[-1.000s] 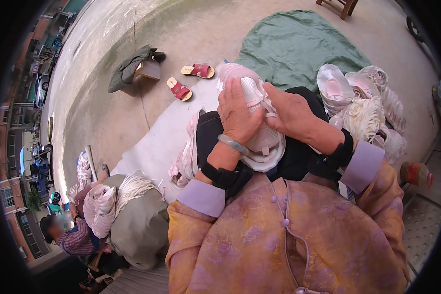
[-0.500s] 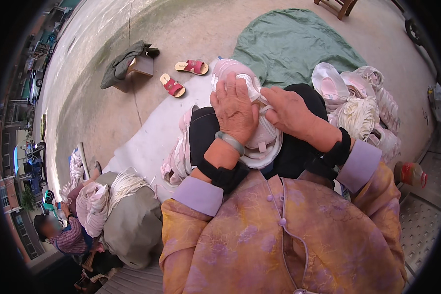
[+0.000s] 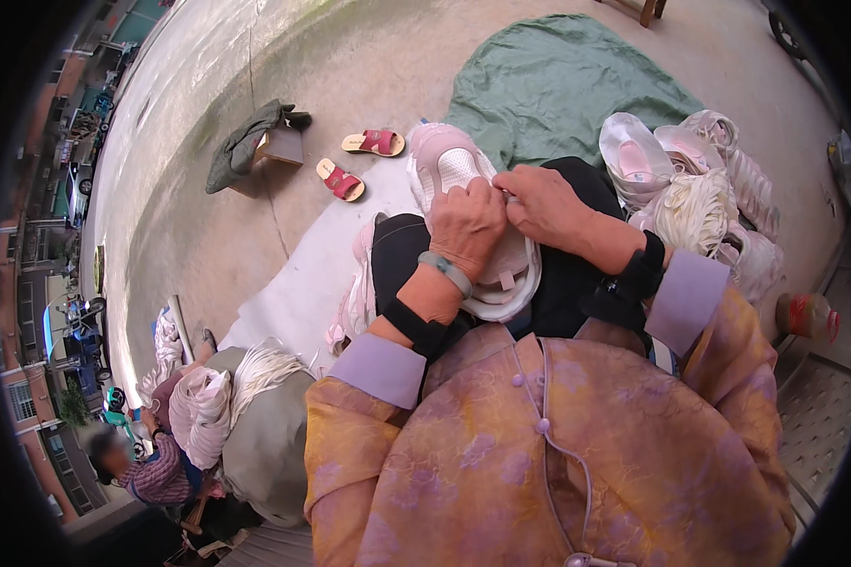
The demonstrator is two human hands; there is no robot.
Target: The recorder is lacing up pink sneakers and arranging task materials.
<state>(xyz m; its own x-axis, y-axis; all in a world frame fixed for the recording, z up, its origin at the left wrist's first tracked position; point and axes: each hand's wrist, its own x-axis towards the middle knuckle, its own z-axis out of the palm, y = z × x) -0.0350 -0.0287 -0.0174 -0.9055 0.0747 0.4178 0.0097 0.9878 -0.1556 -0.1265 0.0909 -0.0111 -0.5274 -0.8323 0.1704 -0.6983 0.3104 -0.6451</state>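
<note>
- Left hand (image 3: 465,225) is curled down over the top of a pale pink shoe (image 3: 449,168), fingers pinched narrow on it right at the middle. Grey band on that wrist, black cuff under a lilac sleeve.
- Right hand (image 3: 544,203) comes in from 3 o'clock, fingertips closed tight on the same spot of the shoe, touching the left hand's fingers. Can't tell exactly what bit they're pinching, too small.
- The shoe sits on the person's lap on black fabric, toe pointing to 12 o'clock, white sole edge showing at 6 o'clock under the left wrist.
- At 2 o'clock from the hands: a heap of more pink/white shoes (image 3: 690,180) w/ bundles of white cord, just beside the right forearm.
- Green cloth (image 3: 558,80) is spread on the concrete floor (image 3: 369,57) at 12 o'clock, behind the shoe.
- Pair of red sandals (image 3: 359,161) at 10 o'clock, well apart from the hands, next to a small box w/ a dark jacket (image 3: 246,142) draped on it.
- White sheet (image 3: 303,283) on the floor at 9 o'clock, by the lap.
- At 7 o'clock a grey sack (image 3: 265,444) stuffed w/ white cords, and another person (image 3: 147,468) in a plaid shirt beside it.
- Orange-ish jar (image 3: 808,317) at 3 o'clock, near the right elbow.
</note>
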